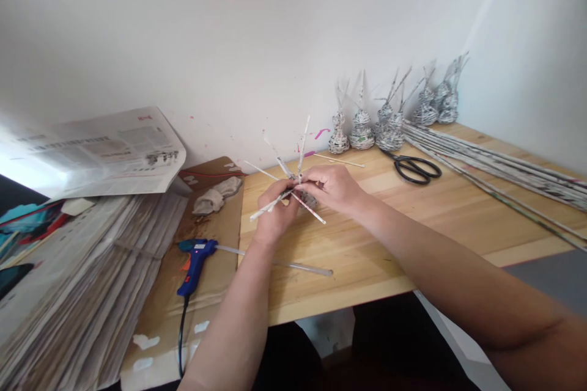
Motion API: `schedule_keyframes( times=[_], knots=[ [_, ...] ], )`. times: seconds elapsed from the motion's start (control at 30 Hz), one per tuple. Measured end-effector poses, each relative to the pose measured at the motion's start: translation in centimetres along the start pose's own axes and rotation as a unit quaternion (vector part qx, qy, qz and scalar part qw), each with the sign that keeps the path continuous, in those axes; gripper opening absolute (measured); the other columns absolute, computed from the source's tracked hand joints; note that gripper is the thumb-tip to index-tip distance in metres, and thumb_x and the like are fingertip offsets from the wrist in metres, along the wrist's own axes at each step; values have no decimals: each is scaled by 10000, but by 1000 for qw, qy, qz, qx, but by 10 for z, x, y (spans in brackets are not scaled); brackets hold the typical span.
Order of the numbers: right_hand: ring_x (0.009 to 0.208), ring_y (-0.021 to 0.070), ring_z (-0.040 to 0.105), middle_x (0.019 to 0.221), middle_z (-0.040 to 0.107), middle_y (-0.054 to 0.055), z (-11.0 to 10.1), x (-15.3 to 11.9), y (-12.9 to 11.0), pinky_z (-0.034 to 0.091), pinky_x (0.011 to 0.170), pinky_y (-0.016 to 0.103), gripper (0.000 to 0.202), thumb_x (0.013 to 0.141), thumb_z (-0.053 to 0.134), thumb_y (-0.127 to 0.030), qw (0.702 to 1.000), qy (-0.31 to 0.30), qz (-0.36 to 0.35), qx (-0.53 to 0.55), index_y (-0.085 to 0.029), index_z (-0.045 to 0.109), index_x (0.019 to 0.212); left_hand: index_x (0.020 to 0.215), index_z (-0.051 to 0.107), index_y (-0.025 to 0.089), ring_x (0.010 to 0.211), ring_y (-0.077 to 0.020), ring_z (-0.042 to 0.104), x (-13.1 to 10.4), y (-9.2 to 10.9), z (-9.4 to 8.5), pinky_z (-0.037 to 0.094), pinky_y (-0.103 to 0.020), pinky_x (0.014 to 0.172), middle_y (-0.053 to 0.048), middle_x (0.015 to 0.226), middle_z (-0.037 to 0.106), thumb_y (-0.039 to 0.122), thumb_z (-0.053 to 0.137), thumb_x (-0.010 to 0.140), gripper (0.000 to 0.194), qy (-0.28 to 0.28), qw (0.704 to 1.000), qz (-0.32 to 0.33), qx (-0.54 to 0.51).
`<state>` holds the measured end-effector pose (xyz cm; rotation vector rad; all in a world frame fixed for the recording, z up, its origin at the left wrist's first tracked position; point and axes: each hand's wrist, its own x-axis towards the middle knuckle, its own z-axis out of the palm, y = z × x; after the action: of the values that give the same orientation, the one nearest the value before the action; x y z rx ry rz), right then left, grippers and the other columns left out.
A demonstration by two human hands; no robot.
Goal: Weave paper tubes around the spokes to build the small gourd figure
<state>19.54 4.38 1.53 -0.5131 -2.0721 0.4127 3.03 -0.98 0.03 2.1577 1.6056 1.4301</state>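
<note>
Over the middle of the wooden table, both my hands grip a small woven form of rolled newspaper sticks [308, 200], with several sticks poking out up and down around it. My left hand [276, 211] wraps round it from the left, a stick lying across its fingers. From the right, my right hand [337, 186] pinches at the point where the sticks meet, thumb and fingers together. Much of the woven body is hidden behind my hands. Finished-looking woven newspaper figures [362, 129] stand by the wall at the back right.
A blue glue gun [197, 266] lies on cardboard [220, 293] at the left, its glue stick [302, 267] reaching onto the table. Stacked newspapers [132, 256] fill the far left. Black scissors [417, 170] and long paper sticks [499, 165] are at the right. A glove-like cloth [215, 197] lies behind.
</note>
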Motion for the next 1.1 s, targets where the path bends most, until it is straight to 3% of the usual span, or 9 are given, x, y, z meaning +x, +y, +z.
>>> schedule_keyframes(
  times=[0.27,0.47,0.67,0.9,1.0,1.1],
  knots=[
    [561,99,525,615,636,-13,1,1,-12,353,571,226,172,870,631,-277,996,40,77,22,-176,686,741,905,633,198,729,-173,626,-3,4,-2,507,-288,699,-51,810,681,226,568,834,100,-22,997,76,24],
    [615,124,570,690,677,18,0,0,-10,379,595,240,186,902,605,-321,1000,12,21,19,-185,699,815,863,640,189,713,-168,624,-3,5,-2,489,-276,678,-52,788,680,310,561,877,144,-6,999,35,17],
    [808,167,662,891,750,53,-8,2,-11,465,721,266,181,925,554,-246,999,-9,-36,8,-199,724,967,771,629,183,667,-147,584,-2,3,-1,450,-253,642,-20,708,636,346,576,878,202,-7,1000,-25,-11],
    [688,154,640,811,740,44,-29,11,6,472,635,268,216,885,600,-328,981,99,155,59,-171,745,909,661,637,179,643,-151,587,0,1,-6,460,-260,631,-15,637,623,418,583,883,330,-3,988,-103,-112],
    [664,151,641,770,735,35,-31,11,15,484,622,268,165,844,640,-301,974,36,199,103,-172,742,858,678,660,180,663,-159,600,3,-4,-11,479,-265,645,-24,657,643,419,590,877,319,0,988,-102,-116],
    [761,155,681,853,752,48,-24,8,14,513,697,269,130,821,647,-218,970,-50,186,148,-166,739,896,746,691,186,701,-167,627,4,-10,-15,500,-272,679,-25,709,675,418,604,867,276,2,988,-104,-117]
  ],
)
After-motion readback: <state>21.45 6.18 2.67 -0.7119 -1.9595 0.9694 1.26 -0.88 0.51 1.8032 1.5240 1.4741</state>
